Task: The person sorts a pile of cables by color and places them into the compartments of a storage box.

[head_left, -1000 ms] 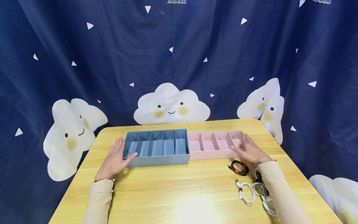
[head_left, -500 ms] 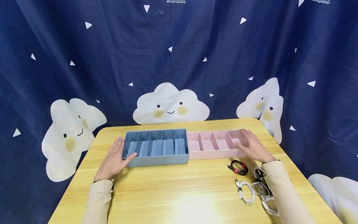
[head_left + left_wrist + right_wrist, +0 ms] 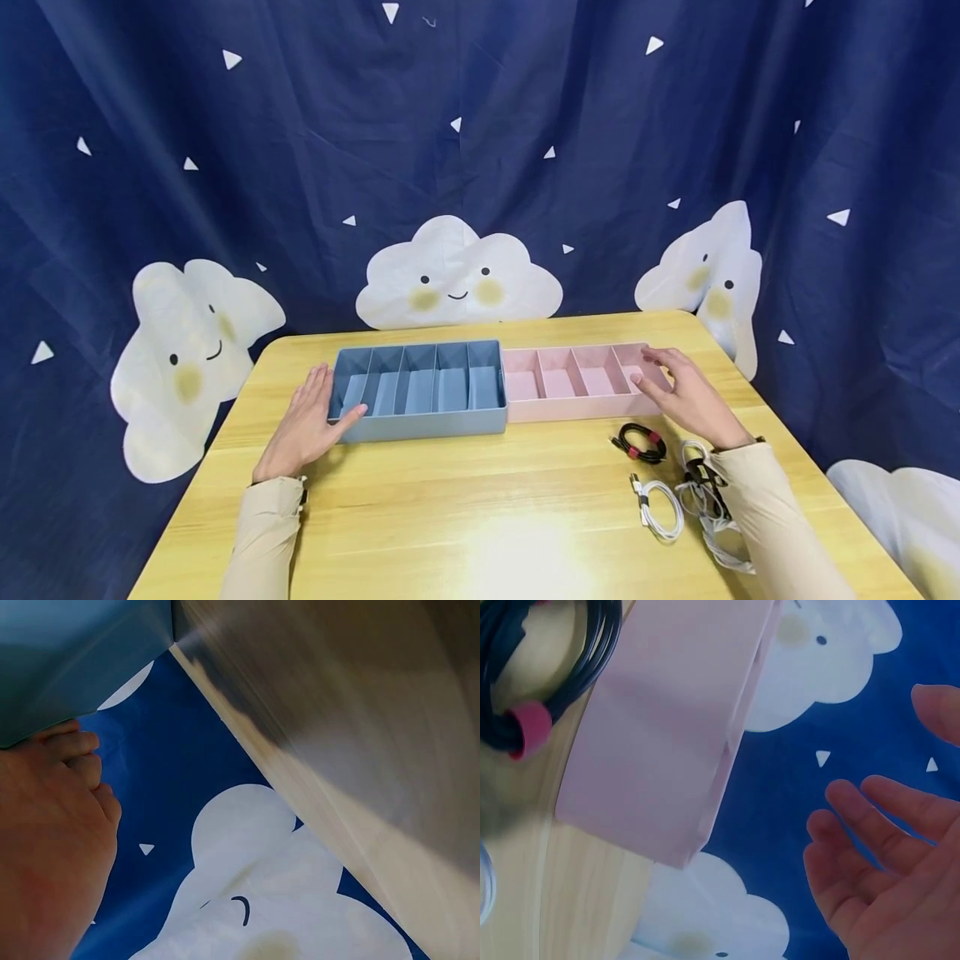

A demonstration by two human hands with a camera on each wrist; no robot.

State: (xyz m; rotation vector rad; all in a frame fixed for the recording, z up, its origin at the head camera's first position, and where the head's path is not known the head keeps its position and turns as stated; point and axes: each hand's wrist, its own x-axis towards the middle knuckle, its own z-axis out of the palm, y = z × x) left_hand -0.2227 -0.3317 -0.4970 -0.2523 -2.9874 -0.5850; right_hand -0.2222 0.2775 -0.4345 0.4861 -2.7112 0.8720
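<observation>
A blue divided tray (image 3: 420, 427) and a pink divided tray (image 3: 577, 409) stand end to end at the far side of the wooden table (image 3: 480, 517). My left hand (image 3: 309, 417) lies flat with straight fingers against the blue tray's left end, thumb at its front corner. In the left wrist view the left hand (image 3: 52, 847) sits under the blue tray (image 3: 67, 660). My right hand (image 3: 681, 390) is open beside the pink tray's right end. The right wrist view shows the right hand (image 3: 885, 855) spread, clear of the pink tray (image 3: 667, 735).
A coiled black cable (image 3: 639, 443) with a red tie lies in front of the pink tray, also seen as the black cable (image 3: 547, 652). A white coiled cable (image 3: 660, 510) and a mixed cable bundle (image 3: 705, 496) lie by my right forearm. A cloud-print curtain hangs behind.
My right hand has lifted off the pink tray's right end and drawn slightly right. The left hand and both trays stay where they were.
</observation>
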